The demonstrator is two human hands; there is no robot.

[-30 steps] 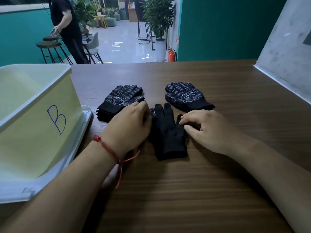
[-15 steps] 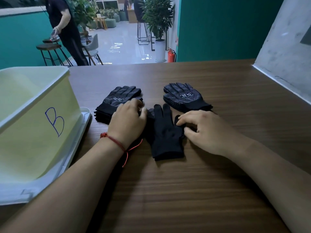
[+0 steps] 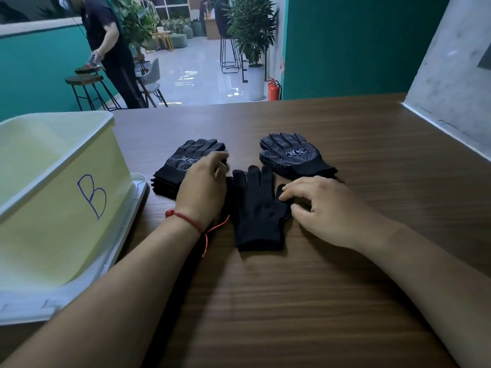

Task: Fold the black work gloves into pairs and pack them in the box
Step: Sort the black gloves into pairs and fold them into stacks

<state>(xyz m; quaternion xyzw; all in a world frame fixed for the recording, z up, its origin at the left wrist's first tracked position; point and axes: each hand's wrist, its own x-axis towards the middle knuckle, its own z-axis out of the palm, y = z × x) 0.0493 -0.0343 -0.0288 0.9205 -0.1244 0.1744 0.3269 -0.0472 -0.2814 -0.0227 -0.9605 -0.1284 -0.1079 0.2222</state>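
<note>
A plain black glove lies palm down in the middle of the wooden table, and dotted fabric of another glove shows under its edges. My left hand sits at this glove's left edge with its fingers curled onto the little-finger side. My right hand pinches the glove's thumb between forefinger and thumb. Behind them lie two stacks of dotted black gloves, a left stack and a right stack. The pale yellow box, marked "B", stands at the left.
The box rests on a white lid beside my left forearm. A grey wall borders the table's right side. Beyond the table's far edge a person stands by bar stools, near a potted plant.
My left hand has slid away from me along the glove's left edge and its fingers have curled. My right hand's fingers have closed on the glove's thumb. The glove has barely moved.
</note>
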